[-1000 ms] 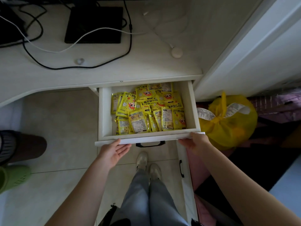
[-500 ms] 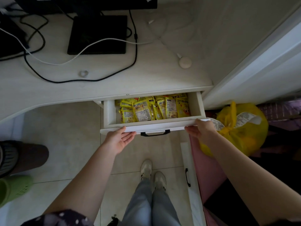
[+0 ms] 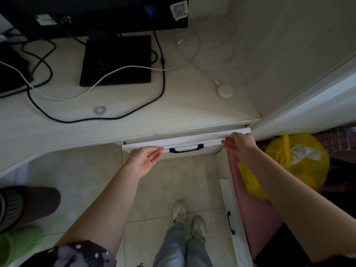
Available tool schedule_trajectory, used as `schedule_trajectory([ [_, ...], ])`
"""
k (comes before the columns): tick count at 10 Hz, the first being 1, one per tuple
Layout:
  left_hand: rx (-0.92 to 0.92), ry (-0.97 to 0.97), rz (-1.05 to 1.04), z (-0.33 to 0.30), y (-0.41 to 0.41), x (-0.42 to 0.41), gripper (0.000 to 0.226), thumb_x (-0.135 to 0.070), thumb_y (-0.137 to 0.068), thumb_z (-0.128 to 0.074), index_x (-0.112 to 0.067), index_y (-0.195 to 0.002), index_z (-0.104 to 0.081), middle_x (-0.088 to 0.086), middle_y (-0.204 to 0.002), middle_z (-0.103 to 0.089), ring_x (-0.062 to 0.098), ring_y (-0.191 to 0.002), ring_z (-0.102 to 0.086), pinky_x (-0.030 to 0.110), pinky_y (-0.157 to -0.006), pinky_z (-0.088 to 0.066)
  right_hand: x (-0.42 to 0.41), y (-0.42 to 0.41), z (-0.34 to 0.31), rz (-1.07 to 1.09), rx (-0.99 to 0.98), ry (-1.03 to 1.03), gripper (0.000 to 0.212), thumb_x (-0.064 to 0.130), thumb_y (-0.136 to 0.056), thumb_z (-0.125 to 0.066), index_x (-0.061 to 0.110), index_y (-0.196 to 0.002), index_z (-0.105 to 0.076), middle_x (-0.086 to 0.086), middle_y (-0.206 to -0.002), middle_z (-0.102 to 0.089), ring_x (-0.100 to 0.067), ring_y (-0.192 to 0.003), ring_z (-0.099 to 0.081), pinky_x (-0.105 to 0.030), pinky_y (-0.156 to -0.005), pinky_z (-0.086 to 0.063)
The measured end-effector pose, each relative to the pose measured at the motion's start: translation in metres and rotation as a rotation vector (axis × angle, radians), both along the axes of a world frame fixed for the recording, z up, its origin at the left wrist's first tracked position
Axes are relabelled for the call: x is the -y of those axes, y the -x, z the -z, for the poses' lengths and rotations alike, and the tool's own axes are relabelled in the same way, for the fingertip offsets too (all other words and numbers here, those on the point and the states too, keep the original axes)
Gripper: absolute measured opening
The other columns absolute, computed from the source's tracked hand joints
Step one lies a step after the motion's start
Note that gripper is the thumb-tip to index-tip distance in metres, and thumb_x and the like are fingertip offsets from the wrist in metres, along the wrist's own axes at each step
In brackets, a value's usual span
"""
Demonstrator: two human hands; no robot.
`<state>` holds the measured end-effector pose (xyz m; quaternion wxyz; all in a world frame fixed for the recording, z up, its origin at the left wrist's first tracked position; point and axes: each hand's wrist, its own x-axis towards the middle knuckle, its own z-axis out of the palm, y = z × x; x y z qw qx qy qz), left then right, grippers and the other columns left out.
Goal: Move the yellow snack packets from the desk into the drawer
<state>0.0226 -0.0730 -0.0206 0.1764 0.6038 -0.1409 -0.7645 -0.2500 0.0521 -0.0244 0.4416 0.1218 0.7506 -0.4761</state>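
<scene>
While I stood at it, desk (image 3: pixel 192 105): carried cables and a monitor.
Drawer (image 3: pixel 192 139): nearly closed beneath; packets hidden.
Left grip (image 3: pixel 145 159): fingers straight, pressed on drawer front.
Right grip (image 3: pixel 238 143): fingers straight, touched its right end.

Pale cream wood-grain desk (image 3: pixel 173 112) against a plain off-white wall (image 3: pixel 289 45). Floor of large beige glossy tiles (image 3: pixel 81 176) with thin grout lines. White door frame (image 3: pixel 312 101) runs diagonally at right. Black rectangular monitor base (image 3: pixel 115 60) on desk, black cable (image 3: pixel 134 114) and white cable (image 3: pixel 107 76) looping across it. Dim, soft light.
</scene>
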Motion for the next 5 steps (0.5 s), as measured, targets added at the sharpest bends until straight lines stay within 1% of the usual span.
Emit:
schedule_trajectory([
  [1,0.032,0.028,0.011,-0.004,0.003,0.004,0.037,0.009,-0.090,-0.054,0.010,-0.127,-0.048,0.022,-0.133,-0.056,0.025,-0.094,-0.067,0.035,-0.091,-0.049,0.005,0.001,-0.005,-0.029,0.020,0.052,0.010,-0.001,-0.092,-0.047,-0.004,-0.101,-0.051,-0.014,-0.092,-0.060,-0.027,-0.086,-0.068,-0.039,-0.081,-0.055],
  [2,0.047,0.069,0.071,-0.008,0.002,-0.002,0.066,0.007,-0.091,-0.056,-0.004,-0.148,-0.026,0.011,-0.140,-0.052,0.030,-0.105,-0.065,0.040,-0.094,-0.050,0.004,-0.001,-0.011,-0.015,0.083,0.134,0.010,0.000,-0.092,-0.047,-0.002,-0.100,-0.053,-0.017,-0.103,-0.061,-0.033,-0.106,-0.065,-0.041,-0.086,-0.054],
  [3,0.113,0.162,0.218,-0.014,-0.003,-0.017,0.082,0.005,-0.091,-0.057,-0.023,-0.155,-0.013,0.005,-0.147,-0.045,0.032,-0.109,-0.065,0.044,-0.097,-0.050,-0.007,-0.004,-0.012,-0.041,0.121,0.222,0.054,0.003,-0.094,-0.049,0.010,-0.144,-0.030,-0.013,-0.120,-0.057,-0.034,-0.113,-0.060,-0.048,-0.095,-0.050],
  [4,0.108,0.232,0.245,-0.023,-0.009,-0.029,0.083,0.001,-0.093,-0.056,-0.034,-0.154,-0.013,0.004,-0.146,-0.046,0.033,-0.108,-0.066,0.043,-0.096,-0.051,-0.017,-0.007,-0.021,-0.129,0.109,0.252,0.075,0.009,-0.095,-0.053,0.024,-0.153,-0.008,-0.004,-0.117,-0.054,-0.032,-0.119,-0.055,-0.049,-0.098,-0.049],
  [5,0.172,0.298,0.282,-0.032,-0.011,-0.041,0.077,-0.004,-0.094,-0.057,-0.032,-0.153,-0.016,0.004,-0.138,-0.054,0.033,-0.106,-0.067,0.045,-0.099,-0.050,-0.026,-0.008,-0.032,-0.149,0.051,0.222,0.070,0.008,-0.093,-0.055,0.012,-0.151,-0.015,-0.010,-0.129,-0.054,-0.031,-0.120,-0.055,-0.044,-0.091,-0.052],
])
